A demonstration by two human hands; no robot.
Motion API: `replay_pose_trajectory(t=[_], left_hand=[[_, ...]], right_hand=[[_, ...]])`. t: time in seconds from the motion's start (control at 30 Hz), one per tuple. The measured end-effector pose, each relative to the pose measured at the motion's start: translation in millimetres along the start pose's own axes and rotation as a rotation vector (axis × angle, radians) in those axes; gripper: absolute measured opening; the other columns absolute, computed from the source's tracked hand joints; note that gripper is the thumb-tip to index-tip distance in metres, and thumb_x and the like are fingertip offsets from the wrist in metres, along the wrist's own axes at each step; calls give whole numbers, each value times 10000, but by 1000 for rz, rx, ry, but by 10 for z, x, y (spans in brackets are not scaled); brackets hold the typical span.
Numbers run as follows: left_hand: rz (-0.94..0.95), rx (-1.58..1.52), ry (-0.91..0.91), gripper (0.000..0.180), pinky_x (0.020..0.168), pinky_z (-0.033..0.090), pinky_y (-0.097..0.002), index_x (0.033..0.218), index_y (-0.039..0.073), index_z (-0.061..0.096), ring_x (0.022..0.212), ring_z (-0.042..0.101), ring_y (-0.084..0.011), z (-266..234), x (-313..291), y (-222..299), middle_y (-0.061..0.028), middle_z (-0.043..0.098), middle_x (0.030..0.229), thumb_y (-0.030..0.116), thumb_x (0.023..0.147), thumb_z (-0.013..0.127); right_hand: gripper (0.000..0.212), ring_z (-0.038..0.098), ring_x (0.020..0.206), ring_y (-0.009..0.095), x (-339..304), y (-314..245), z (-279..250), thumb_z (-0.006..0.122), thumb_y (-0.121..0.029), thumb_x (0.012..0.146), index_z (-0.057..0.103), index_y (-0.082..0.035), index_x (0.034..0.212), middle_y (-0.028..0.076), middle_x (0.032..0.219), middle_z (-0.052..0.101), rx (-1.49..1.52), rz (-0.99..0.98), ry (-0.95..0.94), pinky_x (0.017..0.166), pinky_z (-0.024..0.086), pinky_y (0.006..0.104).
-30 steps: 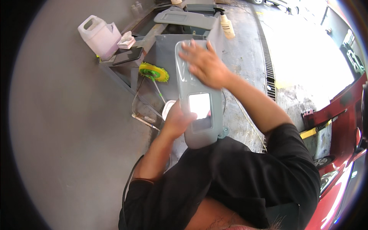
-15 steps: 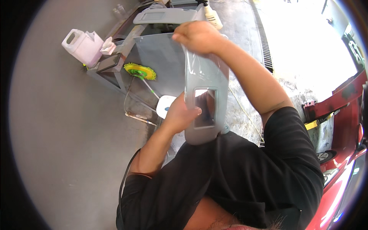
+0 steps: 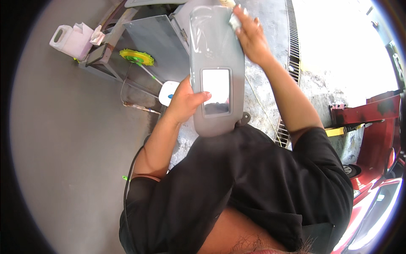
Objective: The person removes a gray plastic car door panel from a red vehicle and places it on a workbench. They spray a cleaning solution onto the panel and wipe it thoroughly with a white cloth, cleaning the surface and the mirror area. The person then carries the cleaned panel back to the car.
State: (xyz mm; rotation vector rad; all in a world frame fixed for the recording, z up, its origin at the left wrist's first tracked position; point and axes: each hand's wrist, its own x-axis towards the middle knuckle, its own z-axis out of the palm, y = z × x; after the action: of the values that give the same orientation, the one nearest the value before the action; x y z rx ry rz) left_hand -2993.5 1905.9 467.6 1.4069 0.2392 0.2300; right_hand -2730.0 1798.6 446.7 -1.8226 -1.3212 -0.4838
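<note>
A grey car sun visor (image 3: 218, 55) with a small rectangular mirror (image 3: 216, 91) stands lengthwise in front of my body, its lower end close to my black shirt. My left hand (image 3: 184, 101) grips its left edge, the thumb lying over the mirror's side. Glossy white streaks show on the visor's upper part. At the top right edge is my right hand (image 3: 253, 40), slightly blurred, with a crumpled white wipe (image 3: 234, 21) under its fingers. Whether that wipe is cloth or paper I cannot tell.
Another grey visor (image 3: 154, 2) lies at the top edge. To the left are a pale jug (image 3: 72, 42), tissues (image 3: 97, 36) and a yellow-green mop (image 3: 137, 56) by a grey panel (image 3: 158, 40). A red lift arm (image 3: 368, 110) and red car (image 3: 376, 211) stand right.
The visor and my left hand have shifted up and left in view. My right hand has moved from above the visor's top to its right edge, and the white wipe now shows.
</note>
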Motion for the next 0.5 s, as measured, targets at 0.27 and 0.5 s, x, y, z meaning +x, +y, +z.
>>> replay_pose_trajectory(t=[0.27,0.5], left_hand=[[2,-89,89,531,968,506,-332,1386,-24,538,1095,629,-146,139,87,-141,-71,666,1223,16,863,615],[-38,-95,114,546,997,503,-350,1383,-20,533,1106,642,-169,356,168,-206,-78,670,1227,-6,844,618]], right_hand=[[547,582,1234,327,-1068,-333,-412,728,-18,841,649,-169,1361,114,1383,629,291,14,-154,1048,417,469],[311,607,1147,274,-446,71,-417,762,-61,813,798,-219,1079,46,1322,678,71,-165,59,1004,422,444]])
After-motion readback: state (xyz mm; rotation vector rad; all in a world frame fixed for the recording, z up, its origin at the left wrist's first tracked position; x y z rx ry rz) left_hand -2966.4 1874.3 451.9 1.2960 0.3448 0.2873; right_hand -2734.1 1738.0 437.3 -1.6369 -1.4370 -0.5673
